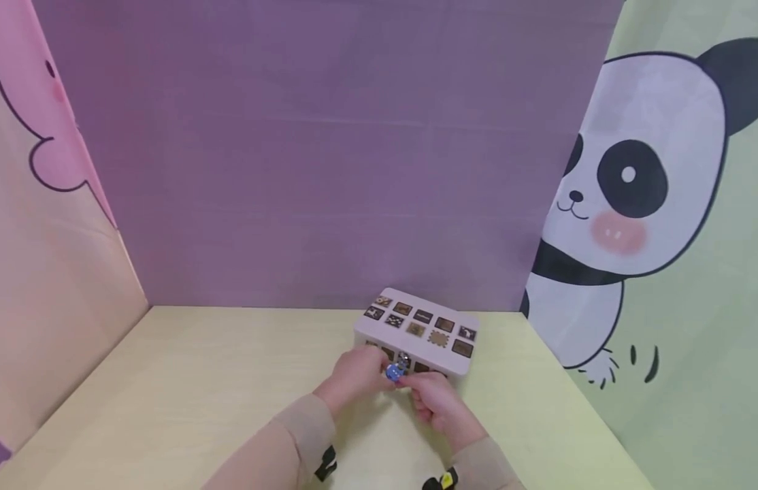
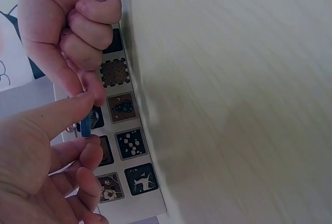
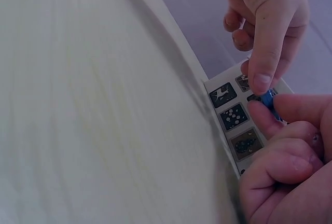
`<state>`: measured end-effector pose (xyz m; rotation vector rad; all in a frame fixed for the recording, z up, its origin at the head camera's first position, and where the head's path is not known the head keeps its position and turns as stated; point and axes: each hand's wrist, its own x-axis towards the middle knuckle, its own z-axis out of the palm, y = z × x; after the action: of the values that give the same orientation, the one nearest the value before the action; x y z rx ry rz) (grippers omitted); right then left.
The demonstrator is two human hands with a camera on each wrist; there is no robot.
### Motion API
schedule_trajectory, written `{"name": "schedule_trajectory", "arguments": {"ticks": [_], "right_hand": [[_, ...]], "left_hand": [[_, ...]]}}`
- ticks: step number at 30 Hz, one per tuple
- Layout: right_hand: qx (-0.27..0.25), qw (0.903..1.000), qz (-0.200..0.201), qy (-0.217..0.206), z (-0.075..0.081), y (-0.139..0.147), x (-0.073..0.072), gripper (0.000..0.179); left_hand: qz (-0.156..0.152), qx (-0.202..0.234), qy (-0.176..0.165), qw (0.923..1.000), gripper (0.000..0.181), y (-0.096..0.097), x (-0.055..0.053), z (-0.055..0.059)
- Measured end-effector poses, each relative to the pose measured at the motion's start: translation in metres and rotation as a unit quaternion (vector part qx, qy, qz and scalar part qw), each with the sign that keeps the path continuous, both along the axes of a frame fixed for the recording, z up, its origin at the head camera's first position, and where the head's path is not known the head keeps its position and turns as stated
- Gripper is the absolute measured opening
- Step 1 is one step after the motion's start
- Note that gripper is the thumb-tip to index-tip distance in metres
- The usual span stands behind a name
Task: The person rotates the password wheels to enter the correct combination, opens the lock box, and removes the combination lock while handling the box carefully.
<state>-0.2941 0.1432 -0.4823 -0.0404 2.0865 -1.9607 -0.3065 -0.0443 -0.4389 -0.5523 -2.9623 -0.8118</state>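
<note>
A white box (image 1: 424,352) printed with dark square pictures sits toward the back of the table. At its front side is a small blue object (image 1: 394,371) with a shiny metal part (image 1: 403,361); its exact kind is unclear. My left hand (image 1: 359,371) pinches the blue piece (image 2: 85,124) between thumb and fingertip from the left. From the right, my right hand (image 1: 437,401) pinches at its lower edge with thumb and index finger, the other fingers curled in. In the right wrist view, fingertips of both hands partly cover the blue piece (image 3: 267,99).
The pale wooden table (image 1: 232,381) extends around the box. A purple backdrop (image 1: 330,170) rises just behind it. To the right is a panel with a panda drawing (image 1: 648,238); to the left, a panel with a pink drawing (image 1: 54,136).
</note>
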Motion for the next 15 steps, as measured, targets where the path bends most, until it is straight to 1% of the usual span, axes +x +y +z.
{"name": "schedule_trajectory", "arguments": {"ticks": [5,10,15], "right_hand": [[-0.001,1.0000,-0.002,0.000,-0.0003,0.0013,-0.0016,0.024],[0.001,1.0000,0.003,0.000,-0.0010,0.0014,-0.0026,0.023],[0.016,0.9999,0.002,0.005,-0.0006,0.0010,-0.0025,0.025]], "left_hand": [[0.002,-0.014,0.019,0.9997,0.025,0.0020,-0.0032,-0.0005],[0.003,-0.018,0.031,0.9994,0.026,0.0029,-0.0036,0.0007],[0.005,-0.022,0.039,0.9990,0.026,0.0038,-0.0044,0.0008]]}}
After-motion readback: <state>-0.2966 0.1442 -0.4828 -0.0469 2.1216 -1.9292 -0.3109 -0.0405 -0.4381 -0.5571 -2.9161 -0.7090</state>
